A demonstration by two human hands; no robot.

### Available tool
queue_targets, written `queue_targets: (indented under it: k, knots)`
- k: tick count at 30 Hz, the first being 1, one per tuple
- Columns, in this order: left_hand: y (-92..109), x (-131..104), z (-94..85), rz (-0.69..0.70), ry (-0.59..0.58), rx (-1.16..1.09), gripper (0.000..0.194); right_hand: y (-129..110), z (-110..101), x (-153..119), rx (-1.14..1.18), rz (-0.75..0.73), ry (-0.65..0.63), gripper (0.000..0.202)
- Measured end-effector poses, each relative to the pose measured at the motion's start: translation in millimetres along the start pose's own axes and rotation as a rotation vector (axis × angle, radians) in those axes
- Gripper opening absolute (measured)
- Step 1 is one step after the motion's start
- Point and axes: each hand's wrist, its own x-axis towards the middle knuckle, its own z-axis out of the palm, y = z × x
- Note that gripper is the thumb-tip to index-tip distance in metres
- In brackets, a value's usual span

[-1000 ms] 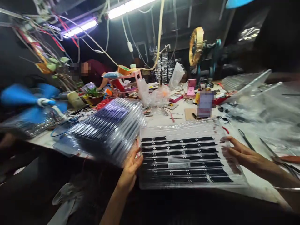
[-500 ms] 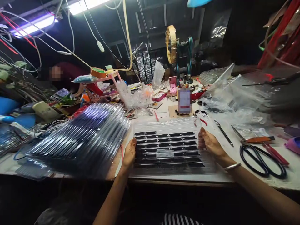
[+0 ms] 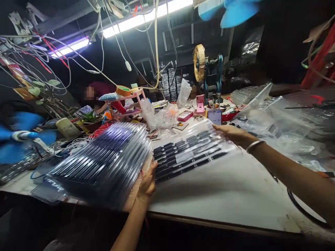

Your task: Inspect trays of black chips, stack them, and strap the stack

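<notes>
Between my hands a clear plastic tray with rows of black strip-like parts is held tilted above the table, its right side higher. My left hand is closed on its left edge. At the upper right edge, my right hand grips it, partly smeared by motion. What the black parts are I cannot make out. To the left, close by my left hand, rises a stack of similar clear trays with dark rows inside.
A phone-like display stands at the back, near a pink phone stand. Clear plastic bags cover the right side. A blue fan is at the far left. Another person bends at the back left. Cables hang overhead.
The tray was lying nearly flat at the table; now it is lifted and tilted, its right side raised by my right hand. My view has shifted left and up.
</notes>
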Motion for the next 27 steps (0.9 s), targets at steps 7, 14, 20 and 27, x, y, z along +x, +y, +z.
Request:
queue_targets:
  k: [7, 14, 20, 27]
  knots:
    - [23.2, 87.7, 21.2, 0.068, 0.048, -0.136, 0.041, -14.1, 59.5, 44.3, 0.606, -0.115, -0.194, 0.028]
    - [13.0, 140.7, 25.8, 0.129, 0.037, -0.136, 0.046, 66.1, 142.1, 88.5, 0.725, -0.022, -0.002, 0.022]
    - [27.5, 148.0, 19.2, 0.124, 0.004, -0.102, 0.039, 71.5, 169.8, 112.3, 0.708, 0.006, 0.161, 0.027]
    - [22.4, 97.6, 10.8, -0.062, -0.031, 0.046, 0.047, 44.2, 193.2, 108.8, 0.395, -0.018, 0.509, 0.027]
